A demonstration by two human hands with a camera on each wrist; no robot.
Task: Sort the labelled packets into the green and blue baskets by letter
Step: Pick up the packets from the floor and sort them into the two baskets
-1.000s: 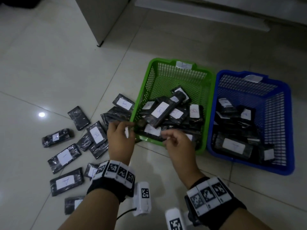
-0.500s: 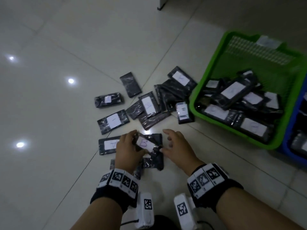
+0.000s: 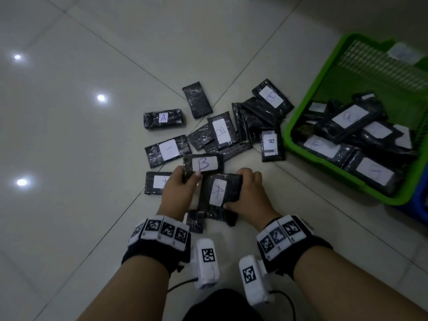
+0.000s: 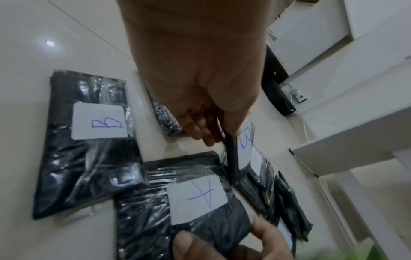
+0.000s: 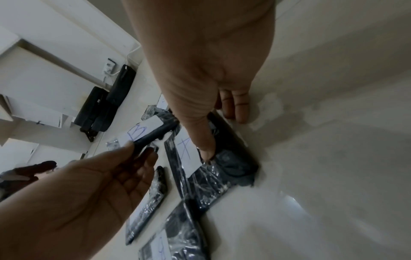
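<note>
1. The packets are flat black slabs in glossy plastic wrap, each with a white label; judged from their look they are light, fairly stiff and slippery on the film, so a pinch across the short edges or thumb on the label face with fingers beneath should hold best

2. The left hand [image 3: 177, 193] pinches the "B" packet [image 3: 203, 163] by its near end, thumb on top and fingers curled under, lifted and tilted off the floor [image 3: 81, 135]; the left wrist view shows the packet edge-on between thumb and fingers

3. The right hand [image 3: 249, 195] grips the "A" packet [image 3: 218, 192], fingers curled over its far end, thumb pressing near the label's near corner; the right wrist view shows the thumb on the film beside the "A". Whether it is clear of the packets beneath, I cannot tell

4. Taking the green basket [image 3: 301, 117] as the landmark: both held packets sit well to its left and nearer the person, the "B" packet just beyond the "A" packet and almost touching it

5. The unsorted pile [image 3: 222, 130] lies between the held packets and the green basket's left rim, one "B" packet just beside that rim; a lone "A" packet [image 3: 164, 118] lies farthest left of the basket

6. The green basket already holds many packets with blurred letters; only a sliver of the blue basket [image 3: 420, 205] shows at its near right corner

7. Risk, as I judge it: the film lets a one-ended pinch slide, so a firmer grip is wise before the carry
</note>
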